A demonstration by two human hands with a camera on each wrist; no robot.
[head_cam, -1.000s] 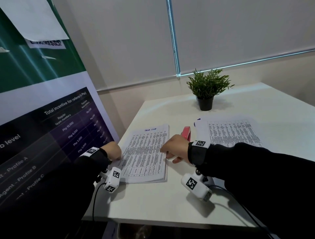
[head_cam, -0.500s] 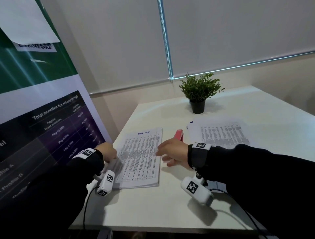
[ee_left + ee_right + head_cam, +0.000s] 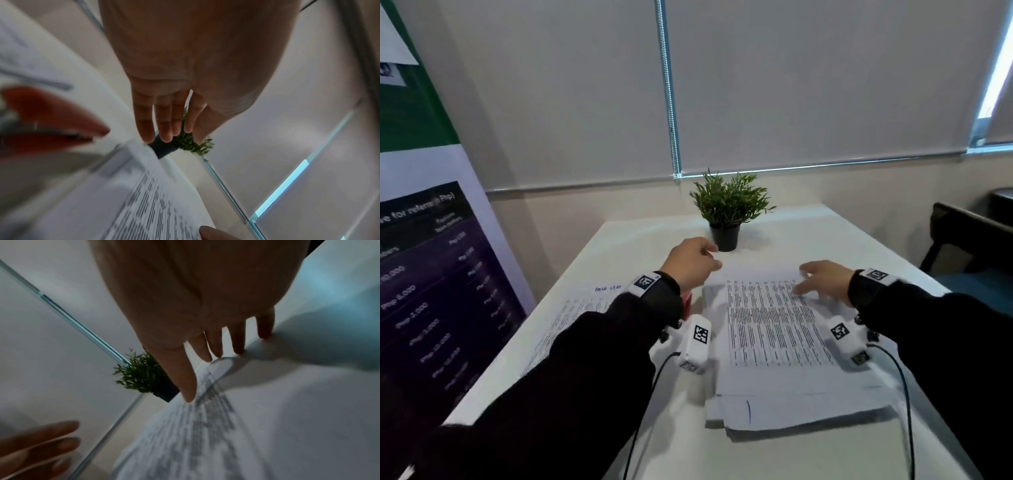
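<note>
A right stack of printed sheets (image 3: 770,329) lies on the white table (image 3: 859,246). My right hand (image 3: 815,277) rests spread on its far end: the thumb (image 3: 188,386) lies on the print, and the fingertips (image 3: 238,347) touch the far edge, which curls up slightly. My left hand (image 3: 698,257) hovers above the table between the two stacks, its fingers (image 3: 164,123) fairly straight and holding nothing. A left stack of printed sheets (image 3: 571,315) lies partly under my left sleeve. A red stapler (image 3: 51,116) sits between the stacks, mostly hidden by my left wrist in the head view.
A small potted plant (image 3: 727,212) stands at the table's far middle, just beyond my left hand. A tall printed banner (image 3: 431,274) stands along the left edge. A dark chair (image 3: 969,240) is at the right. Window blinds hang behind.
Both hands left the left stack and moved right and forward. The right hand now lies on the right stack; the left hand rose over the stapler. The head view swung right.
</note>
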